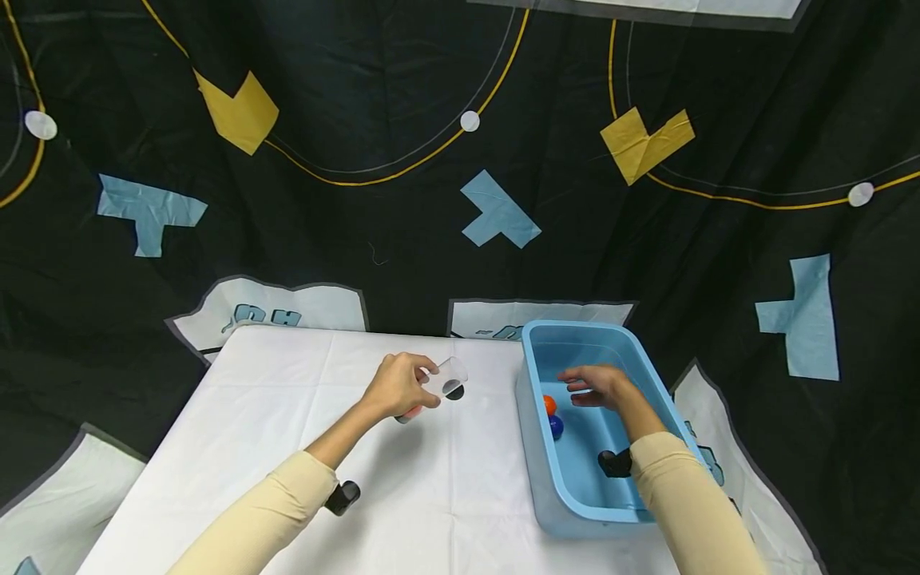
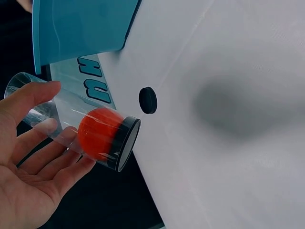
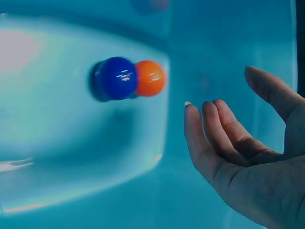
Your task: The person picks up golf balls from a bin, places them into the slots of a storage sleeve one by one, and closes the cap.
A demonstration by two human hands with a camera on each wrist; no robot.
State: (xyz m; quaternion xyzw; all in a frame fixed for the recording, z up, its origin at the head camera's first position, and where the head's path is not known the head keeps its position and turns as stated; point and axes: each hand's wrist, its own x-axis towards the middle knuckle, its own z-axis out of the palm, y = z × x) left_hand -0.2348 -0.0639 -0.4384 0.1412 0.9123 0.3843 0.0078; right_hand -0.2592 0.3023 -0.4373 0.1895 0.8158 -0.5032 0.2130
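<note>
"Where's the tube [image 2: 71, 107]?"
"Left of the tub [image 1: 589, 479], above the white table [image 1: 402, 511]; your left hand [image 1: 404, 385] grips it."
"Your right hand [image 1: 600, 385]?"
"Loosely spread over the tub; black cloth [image 1: 323, 239] behind."

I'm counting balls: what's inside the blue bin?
The bin holds a blue ball and an orange ball. In the head view, the right hand and forearm hide part of its floor.

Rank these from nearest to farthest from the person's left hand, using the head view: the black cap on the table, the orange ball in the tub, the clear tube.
1. Clear tube: held in the left hand.
2. Black cap: on the table, to the hand's right.
3. Orange ball: farther right, inside the light blue tub.
</note>
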